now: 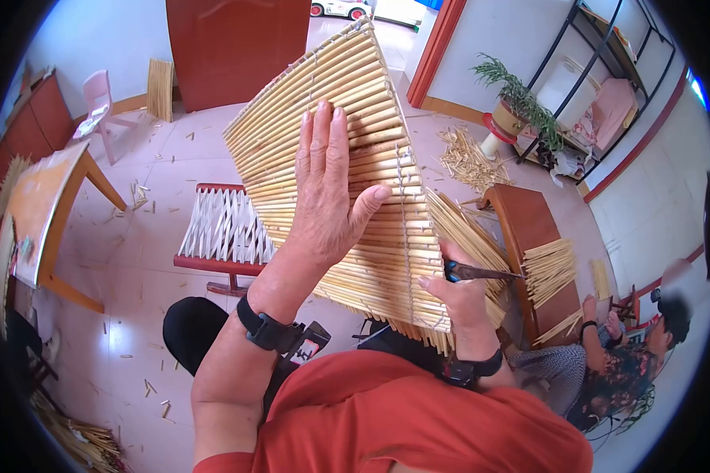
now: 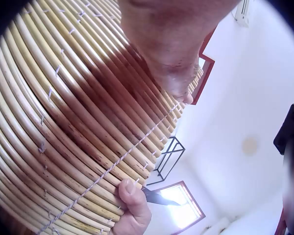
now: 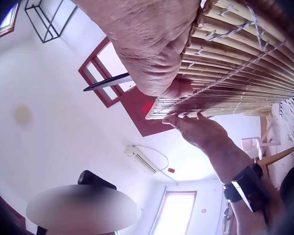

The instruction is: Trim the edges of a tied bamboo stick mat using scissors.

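Note:
A mat of pale round stalks (image 1: 280, 150), bound with rows of thin twine, stands tilted before the chest and lap. My left hand (image 1: 323, 193) lies flat on its face, fingers straight and thumb spread to the right. At the mat's lower right edge, my right hand (image 1: 467, 306) grips the border, its thumb (image 2: 131, 196) on the near face. That same hand holds scissors (image 1: 481, 273) with blue handles, dark blades pointing away to the right. The blades (image 3: 105, 82) also show past the palm in the right wrist view. The right fingers are partly hidden behind the mat.
A white-strapped stool (image 1: 225, 229) stands beyond the mat on the left. Bundled stalks lie near a brown bench (image 1: 528, 221) at right, with a pile of offcuts (image 1: 473, 156) behind. Another person (image 1: 619, 363) sits at far right. A wooden table (image 1: 47, 197) stands left.

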